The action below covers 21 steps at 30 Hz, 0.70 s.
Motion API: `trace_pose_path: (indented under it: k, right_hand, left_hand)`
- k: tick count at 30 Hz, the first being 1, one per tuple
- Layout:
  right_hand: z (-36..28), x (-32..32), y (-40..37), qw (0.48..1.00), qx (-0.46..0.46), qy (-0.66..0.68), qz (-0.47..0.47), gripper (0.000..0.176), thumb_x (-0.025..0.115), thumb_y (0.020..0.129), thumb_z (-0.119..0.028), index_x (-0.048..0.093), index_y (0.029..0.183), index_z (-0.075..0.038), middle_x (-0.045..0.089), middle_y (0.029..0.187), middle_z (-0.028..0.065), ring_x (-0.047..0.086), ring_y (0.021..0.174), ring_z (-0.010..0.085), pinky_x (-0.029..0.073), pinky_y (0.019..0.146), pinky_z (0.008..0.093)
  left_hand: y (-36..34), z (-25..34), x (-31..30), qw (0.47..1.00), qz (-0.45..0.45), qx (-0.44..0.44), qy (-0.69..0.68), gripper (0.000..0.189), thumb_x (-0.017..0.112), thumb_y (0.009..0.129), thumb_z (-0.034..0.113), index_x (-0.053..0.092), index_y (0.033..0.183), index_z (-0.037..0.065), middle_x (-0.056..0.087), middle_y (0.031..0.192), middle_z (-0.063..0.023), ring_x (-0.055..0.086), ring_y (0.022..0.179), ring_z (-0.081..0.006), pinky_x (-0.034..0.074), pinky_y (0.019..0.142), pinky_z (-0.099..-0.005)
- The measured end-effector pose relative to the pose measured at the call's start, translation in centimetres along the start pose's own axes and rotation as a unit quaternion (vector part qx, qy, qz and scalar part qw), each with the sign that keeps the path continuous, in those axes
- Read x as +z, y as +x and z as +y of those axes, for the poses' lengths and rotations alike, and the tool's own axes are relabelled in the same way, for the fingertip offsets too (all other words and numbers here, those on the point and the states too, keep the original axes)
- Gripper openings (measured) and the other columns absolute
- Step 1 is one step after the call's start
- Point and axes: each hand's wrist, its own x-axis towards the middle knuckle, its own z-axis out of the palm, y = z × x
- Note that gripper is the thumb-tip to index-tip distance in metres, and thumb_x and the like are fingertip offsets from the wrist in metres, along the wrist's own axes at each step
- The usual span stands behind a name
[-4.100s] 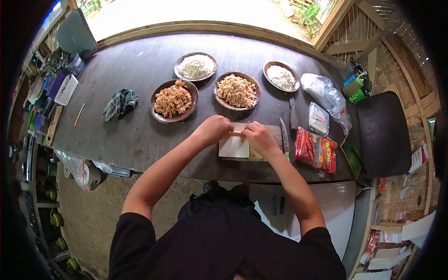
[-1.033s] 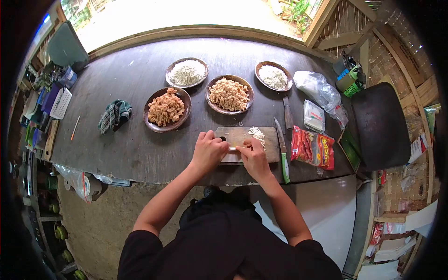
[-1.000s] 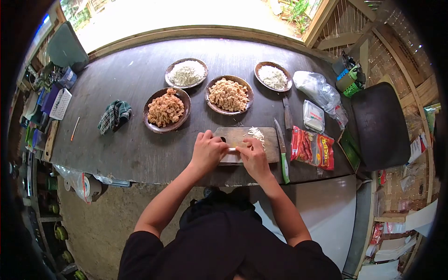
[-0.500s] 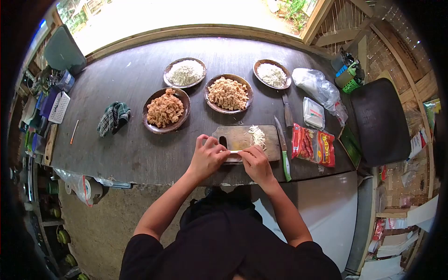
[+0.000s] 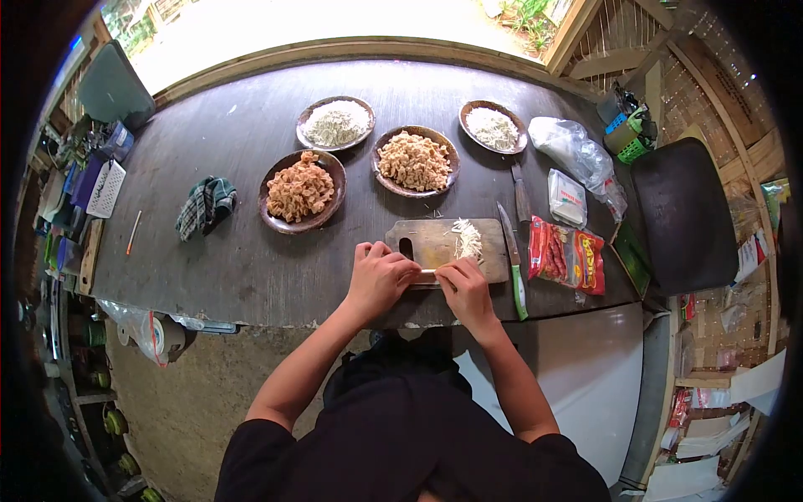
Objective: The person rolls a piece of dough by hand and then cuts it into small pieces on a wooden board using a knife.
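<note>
Near the counter's (image 5: pixel 242 276) front edge, the left hand (image 5: pixel 382 276) and right hand (image 5: pixel 465 289) pinch opposite ends of a thin pale roll (image 5: pixel 427 273) over the front edge of the cutting board (image 5: pixel 435 243). White shreds (image 5: pixel 467 239) lie near the board's back right corner; a green-handled knife (image 5: pixel 514 259) rests just right of it.

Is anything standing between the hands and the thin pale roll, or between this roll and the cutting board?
Nothing visible parts the left hand or right hand from the thin pale roll; both touch it. Over the cutting board, nothing visible blocks it either, though its underside is hidden.
</note>
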Motion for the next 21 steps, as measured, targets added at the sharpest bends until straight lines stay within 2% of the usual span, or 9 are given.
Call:
trace_pose_path:
  k: [3,7,9,11,13,14,16,18,21]
  right_hand:
    - [-0.6,-0.2,-0.5,1.0,0.009,0.014,0.014,0.02,0.077,0.08,0.002,0.075,0.099,-0.003,0.067,0.093,0.0104,0.064,0.087,0.0307,0.054,0.081,0.0414]
    - [-1.0,-0.6,-1.6,1.0,-0.008,-0.003,0.006,0.024,0.077,0.078,0.004,0.075,0.101,-0.003,0.066,0.1,0.0095,0.064,0.094,0.0296,0.054,0.083,0.041]
    - [-1.2,-0.8,-2.0,1.0,-0.014,-0.008,-0.003,0.025,0.077,0.078,0.003,0.075,0.102,-0.003,0.066,0.103,0.0089,0.064,0.099,0.0294,0.053,0.085,0.0415]
    - [-1.8,-0.8,-2.2,0.994,-0.059,-0.08,0.034,0.028,0.078,0.078,-0.001,0.076,0.106,-0.005,0.067,0.109,0.0073,0.062,0.108,0.0282,0.051,0.092,0.0417]
    - [-2.1,-0.9,-2.4,0.993,-0.055,-0.098,0.028,0.029,0.078,0.079,-0.003,0.077,0.108,-0.005,0.067,0.112,0.007,0.062,0.111,0.0279,0.049,0.094,0.0416]
    - [-2.3,-1.0,-2.5,0.992,-0.052,-0.115,0.022,0.029,0.077,0.08,-0.006,0.077,0.109,-0.006,0.068,0.114,0.0066,0.061,0.113,0.0275,0.047,0.097,0.0415]
    - [-2.6,-1.0,-2.9,0.989,-0.057,-0.136,0.029,0.028,0.077,0.081,-0.006,0.077,0.11,-0.007,0.068,0.115,0.0062,0.061,0.113,0.0269,0.045,0.097,0.0405]
    - [-2.4,-1.0,-3.1,0.985,-0.064,-0.154,0.034,0.028,0.076,0.082,-0.007,0.077,0.11,-0.008,0.069,0.116,0.0059,0.061,0.112,0.0264,0.044,0.097,0.0396]
    - [-1.7,-0.7,-3.4,0.991,-0.029,-0.118,0.05,0.027,0.075,0.084,-0.008,0.077,0.111,-0.008,0.07,0.11,0.0044,0.061,0.109,0.0259,0.044,0.095,0.0398]
  left_hand:
    - [-0.6,0.0,0.1,0.998,0.028,0.051,0.025,0.014,0.079,0.083,0.028,0.081,0.096,0.025,0.074,0.095,0.0102,0.06,0.098,-0.0169,0.036,0.099,-0.0429]
    - [-0.9,0.6,0.0,0.993,0.05,0.092,0.058,0.011,0.079,0.083,0.029,0.081,0.093,0.025,0.074,0.094,0.0104,0.061,0.099,-0.0161,0.037,0.1,-0.0445]
    - [-1.2,1.2,-0.2,0.992,0.083,0.085,0.04,0.01,0.079,0.084,0.03,0.08,0.092,0.024,0.074,0.093,0.0107,0.061,0.099,-0.0158,0.037,0.101,-0.0457]
    - [-1.2,1.3,0.4,0.995,0.079,0.063,0.026,0.011,0.079,0.085,0.03,0.08,0.092,0.023,0.075,0.093,0.0099,0.061,0.099,-0.0165,0.037,0.1,-0.0453]
    - [-0.9,1.7,0.5,0.996,0.077,0.04,0.012,0.011,0.079,0.085,0.031,0.081,0.092,0.023,0.075,0.093,0.009,0.061,0.1,-0.0173,0.037,0.1,-0.0449]
    - [-0.7,2.1,0.4,0.999,0.042,0.003,0.018,0.011,0.079,0.085,0.031,0.081,0.092,0.022,0.074,0.092,0.008,0.061,0.099,-0.0182,0.037,0.1,-0.0439]
    - [-0.3,2.7,0.5,0.999,0.008,-0.032,0.024,0.012,0.079,0.085,0.031,0.081,0.092,0.022,0.074,0.091,0.007,0.061,0.098,-0.019,0.037,0.099,-0.0429]
    - [-0.2,3.0,0.8,0.996,0.046,-0.065,-0.024,0.011,0.079,0.086,0.031,0.081,0.092,0.021,0.073,0.09,0.0058,0.06,0.097,-0.0203,0.036,0.099,-0.0409]
    - [0.0,2.9,0.7,0.999,0.023,-0.039,-0.013,0.01,0.079,0.085,0.028,0.081,0.093,0.021,0.073,0.091,0.006,0.059,0.097,-0.0206,0.036,0.098,-0.0404]
